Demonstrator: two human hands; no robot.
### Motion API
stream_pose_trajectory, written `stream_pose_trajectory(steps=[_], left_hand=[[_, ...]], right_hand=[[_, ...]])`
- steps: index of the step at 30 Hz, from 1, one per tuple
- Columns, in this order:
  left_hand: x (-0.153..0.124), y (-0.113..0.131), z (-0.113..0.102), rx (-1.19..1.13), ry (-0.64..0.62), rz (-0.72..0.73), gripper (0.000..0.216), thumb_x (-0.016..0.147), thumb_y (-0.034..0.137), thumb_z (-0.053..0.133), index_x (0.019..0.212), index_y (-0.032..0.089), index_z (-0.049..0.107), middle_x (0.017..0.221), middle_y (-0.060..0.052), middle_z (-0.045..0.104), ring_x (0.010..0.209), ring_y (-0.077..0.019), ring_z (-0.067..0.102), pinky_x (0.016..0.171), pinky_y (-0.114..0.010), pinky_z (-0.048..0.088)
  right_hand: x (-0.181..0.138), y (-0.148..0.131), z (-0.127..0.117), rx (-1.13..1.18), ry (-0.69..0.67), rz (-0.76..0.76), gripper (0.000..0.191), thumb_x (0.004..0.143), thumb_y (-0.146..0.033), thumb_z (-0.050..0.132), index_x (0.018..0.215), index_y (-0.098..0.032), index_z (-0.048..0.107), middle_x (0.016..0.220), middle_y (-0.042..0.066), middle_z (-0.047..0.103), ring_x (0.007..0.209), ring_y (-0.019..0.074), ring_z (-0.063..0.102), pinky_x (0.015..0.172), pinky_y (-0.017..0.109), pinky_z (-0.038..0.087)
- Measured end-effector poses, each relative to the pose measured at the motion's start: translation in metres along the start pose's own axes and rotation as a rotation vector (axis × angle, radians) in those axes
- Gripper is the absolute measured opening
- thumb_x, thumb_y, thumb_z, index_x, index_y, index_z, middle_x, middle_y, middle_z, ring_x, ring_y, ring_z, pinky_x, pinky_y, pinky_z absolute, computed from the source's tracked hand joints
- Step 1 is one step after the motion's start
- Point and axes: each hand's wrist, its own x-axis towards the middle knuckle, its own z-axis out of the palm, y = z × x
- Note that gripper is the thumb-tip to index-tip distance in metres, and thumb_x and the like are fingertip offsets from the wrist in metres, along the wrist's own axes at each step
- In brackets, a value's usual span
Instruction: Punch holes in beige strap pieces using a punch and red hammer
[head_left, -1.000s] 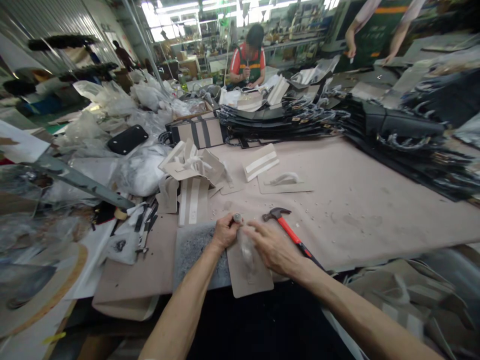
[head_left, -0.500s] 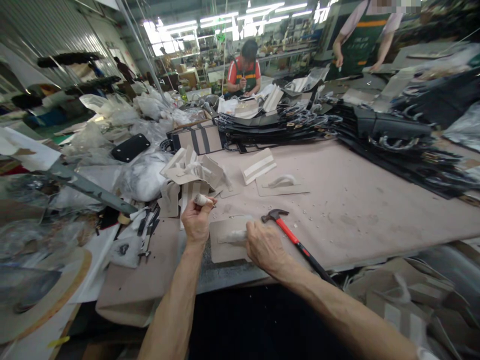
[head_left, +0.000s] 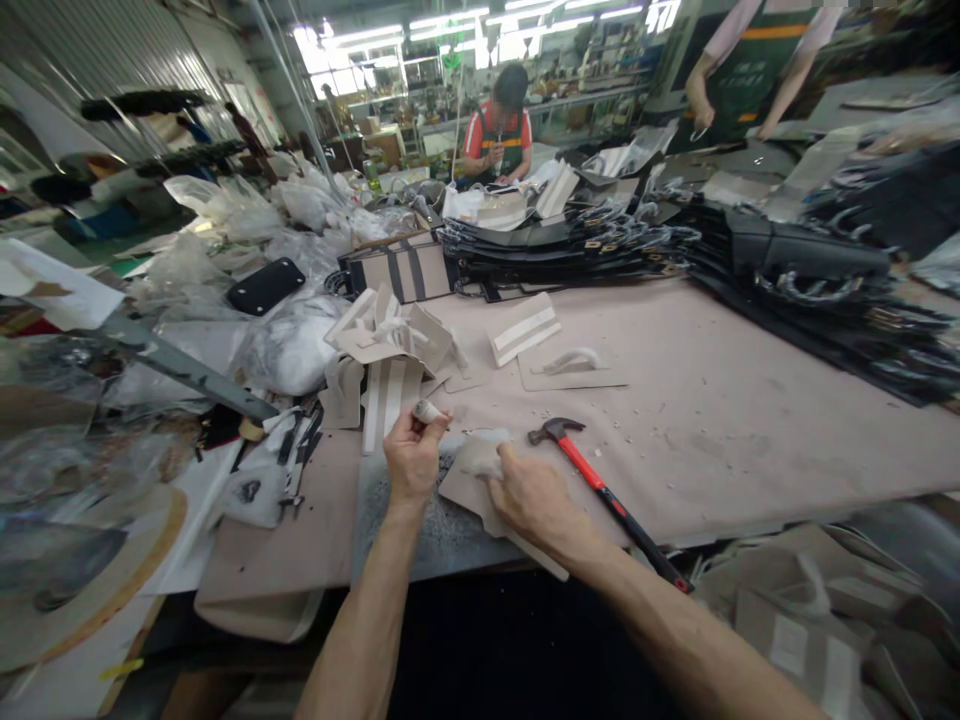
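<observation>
The beige handled panel [head_left: 469,492], gripped by the right hand [head_left: 534,497] over the gray slab [head_left: 450,530], has been turned, one end toward five o'clock; at eleven, a white-wrapped tool [head_left: 427,411] is still clasped by the left hand [head_left: 412,460].

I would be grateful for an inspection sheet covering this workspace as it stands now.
Surface: beige-covered table, stained, dotted with small white bits; grey slab at the near edge.
Job's things: white-handled tool, type unclear; beige panel; claw hammer lying to its right.
Clutter: heaped beige pieces ahead; plastic bags left; stacked black bag pieces behind.
Hands: left hand, fingers around the tool; right hand, fingers gripping the panel.
Cables: nothing seen near the hands.
Surroundings: red-sleeved co-worker beyond the table; another co-worker at far right.
</observation>
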Motion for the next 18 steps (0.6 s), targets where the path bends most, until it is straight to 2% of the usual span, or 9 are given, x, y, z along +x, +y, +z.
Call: stream_pose_trajectory(steps=[3,7,11,14,18], left_hand=[[-0.002,-0.016,0.008,0.005,-0.104,-0.052,0.025,0.077,0.033,0.077,0.093,0.015,0.069,0.086,-0.005,0.075,0.079,-0.0172,0.071,0.076,-0.028,0.057],[-0.013,-0.04,0.021,0.052,-0.216,-0.117,0.021,0.076,0.03,0.076,0.091,0.016,0.069,0.087,-0.005,0.075,0.081,-0.0171,0.071,0.075,-0.026,0.056],[-0.015,-0.04,0.029,0.044,-0.238,-0.115,0.02,0.077,0.029,0.075,0.091,0.017,0.068,0.088,-0.004,0.075,0.082,-0.0167,0.07,0.077,-0.026,0.055],[-0.011,-0.041,0.035,0.046,-0.274,-0.105,0.021,0.078,0.031,0.074,0.092,0.017,0.068,0.089,-0.004,0.074,0.083,-0.0166,0.07,0.079,-0.027,0.055],[-0.013,-0.059,0.038,0.062,-0.345,-0.142,0.022,0.077,0.034,0.073,0.09,0.017,0.068,0.089,-0.004,0.074,0.082,-0.0167,0.069,0.076,-0.026,0.054]], right_hand=[[-0.002,0.008,0.008,0.126,0.0,0.046,0.034,0.092,-0.043,0.056,0.113,-0.016,0.057,0.09,0.012,0.072,0.085,0.0287,0.07,0.067,0.032,0.043],[-0.006,0.015,0.025,0.234,0.084,0.123,0.04,0.097,-0.043,0.05,0.129,-0.02,0.056,0.09,0.01,0.073,0.084,0.0266,0.071,0.07,0.032,0.044],[-0.009,0.016,0.032,0.274,0.144,0.161,0.042,0.099,-0.044,0.045,0.134,-0.023,0.056,0.084,0.008,0.074,0.079,0.0256,0.071,0.07,0.032,0.046],[-0.007,0.014,0.039,0.304,0.114,0.183,0.041,0.1,-0.043,0.043,0.133,-0.023,0.057,0.087,0.009,0.074,0.081,0.0257,0.071,0.073,0.033,0.047],[-0.003,0.011,0.05,0.336,0.055,0.211,0.041,0.102,-0.038,0.039,0.136,-0.021,0.054,0.093,0.01,0.074,0.085,0.0262,0.071,0.075,0.034,0.047]])
